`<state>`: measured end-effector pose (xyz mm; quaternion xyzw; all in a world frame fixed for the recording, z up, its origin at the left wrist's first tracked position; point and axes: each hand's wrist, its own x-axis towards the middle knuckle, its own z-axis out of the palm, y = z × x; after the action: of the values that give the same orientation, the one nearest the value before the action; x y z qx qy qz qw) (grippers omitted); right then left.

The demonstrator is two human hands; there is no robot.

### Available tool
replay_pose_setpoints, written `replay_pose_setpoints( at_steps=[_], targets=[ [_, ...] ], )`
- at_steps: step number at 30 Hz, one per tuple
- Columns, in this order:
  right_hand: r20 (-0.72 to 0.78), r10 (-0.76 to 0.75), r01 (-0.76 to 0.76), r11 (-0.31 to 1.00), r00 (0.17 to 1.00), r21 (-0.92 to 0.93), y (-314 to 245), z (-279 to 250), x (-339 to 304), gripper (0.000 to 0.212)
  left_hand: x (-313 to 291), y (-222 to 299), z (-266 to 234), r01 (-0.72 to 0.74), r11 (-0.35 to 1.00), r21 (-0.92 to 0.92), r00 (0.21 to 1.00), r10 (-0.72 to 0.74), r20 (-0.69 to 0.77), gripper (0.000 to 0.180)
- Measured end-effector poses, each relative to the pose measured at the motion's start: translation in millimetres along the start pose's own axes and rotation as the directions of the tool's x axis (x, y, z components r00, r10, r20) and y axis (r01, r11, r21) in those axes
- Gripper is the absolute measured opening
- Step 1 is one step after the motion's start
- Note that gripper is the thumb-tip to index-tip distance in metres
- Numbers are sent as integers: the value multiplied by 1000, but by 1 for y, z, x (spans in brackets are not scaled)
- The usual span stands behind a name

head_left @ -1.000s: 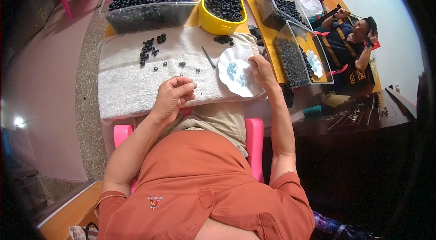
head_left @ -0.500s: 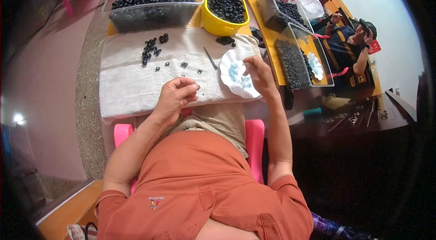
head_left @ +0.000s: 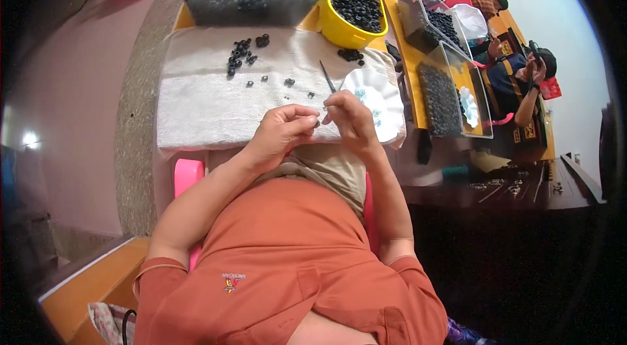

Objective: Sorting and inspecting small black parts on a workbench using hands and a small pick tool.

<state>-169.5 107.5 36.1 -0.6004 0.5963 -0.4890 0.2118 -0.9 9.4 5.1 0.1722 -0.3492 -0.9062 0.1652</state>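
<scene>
fingers of the left hand (head_left: 279,134) pinch a small dark piece (head_left: 317,124) between thumb and forefinger, at a spot over the near edge of the white towel (head_left: 206,110). fingertips of the right hand (head_left: 354,122) come in just beside it from the other side, bent downward and close together; whether they grip anything is too small to tell. between the two hands there is only a narrow gap, and behind them sits the person's lap. to the left, a wide stretch of cloth runs out to the towel's left edge, giving that hand plenty of room; on the right, the scalloped white plate (head_left: 390,100) lies close by, near the towel's right edge, leaving little space. beyond the fingers, a few loose dark bits (head_left: 289,82) are scattered, with a cluster of black beads (head_left: 243,52) farther off. a yellow tub (head_left: 349,33) and a large clear box (head_left: 255,9), both loaded with beads, bound the far side, and the upper edge of the view cuts off the box. the right hand covers part of the plate and some of its pale blue pieces (head_left: 377,114). a slim dark tool (head_left: 327,75) points down toward that hand, its lower end hard to make out, so contact cannot be judged.
</scene>
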Motion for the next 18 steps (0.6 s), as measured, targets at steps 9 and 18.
replay_pose_setpoints(
  at_steps=[9,18],
  targets=[
    [25,-25,27,997,999,-79,1,10,1,17,1,4,-2,14,1000,-28,1000,-14,14,17],
    [19,-157,157,965,987,-209,-1,13,3,19,0,4,-3,5,1000,14,1000,-5,13,18]
  ],
)
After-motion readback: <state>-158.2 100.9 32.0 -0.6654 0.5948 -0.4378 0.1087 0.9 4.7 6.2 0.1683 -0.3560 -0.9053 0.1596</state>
